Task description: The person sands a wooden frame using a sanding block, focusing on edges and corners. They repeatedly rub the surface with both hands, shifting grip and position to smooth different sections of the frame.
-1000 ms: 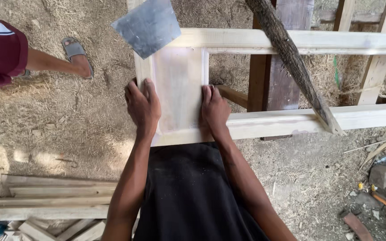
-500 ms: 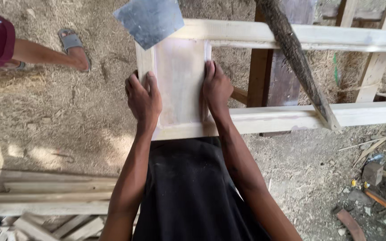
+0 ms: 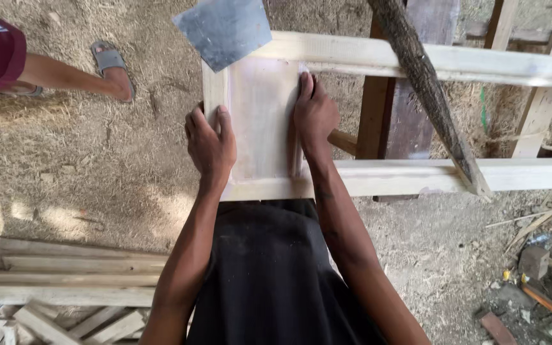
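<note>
Head view, looking down over your black apron (image 3: 276,281). Your left hand (image 3: 211,142) lies palm-down on the left edge of a pale wooden panel (image 3: 260,121), fingers spread flat and curling over the frame's left upright. Your right hand (image 3: 314,112) presses flat along the panel's right edge, fingers extended toward the far corner. Neither hand grips; both are open, set apart at opposite sides of the panel. The panel sits inside a light wooden frame (image 3: 416,61), filling the compartment at its left end, between the far rail and the near rail (image 3: 416,176). A grey square sheet (image 3: 223,29) rests on the frame's far left corner, overlapping the panel's top edge. A dark rough branch (image 3: 426,89) leans diagonally across both rails to your right. On the sawdust ground to your left, a stack of planks (image 3: 65,281) lies near your feet; another person's sandalled foot (image 3: 113,67) stands well apart.
</note>
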